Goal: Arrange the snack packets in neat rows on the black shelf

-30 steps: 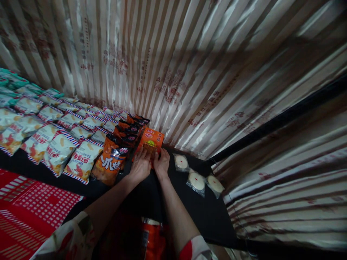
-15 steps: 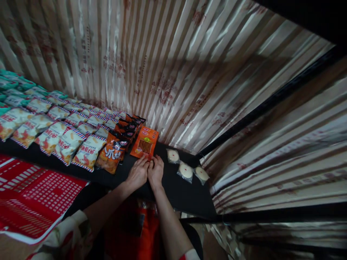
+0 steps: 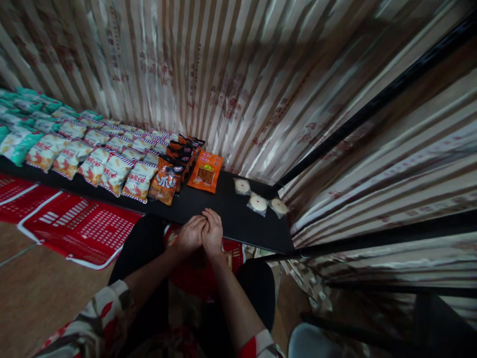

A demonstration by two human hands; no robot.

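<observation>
My left hand [image 3: 190,234] and my right hand [image 3: 212,232] are pressed against each other at the front edge of the black shelf [image 3: 238,226]. Both have their fingers drawn together and curled; anything inside them is hidden. Just beyond my hands, an orange snack packet [image 3: 204,172] with a window lies flat on the shelf, apart from my fingers. To its left stands an orange and black snack bag [image 3: 164,184] in front of similar ones. Round white wrapped cakes [image 3: 257,203] lie to the right.
Rows of white snack bags [image 3: 139,180] and green bags [image 3: 20,144] fill the shelf's left side. Red baskets [image 3: 89,223] sit below at the left. A pleated curtain [image 3: 223,89] hangs behind. Black frame bars [image 3: 357,122] cross the right side. A red basket is between my knees.
Both hands have drawn back from the orange packet toward me, and it now lies on the shelf untouched. The view has tilted down, showing more floor and my knees.
</observation>
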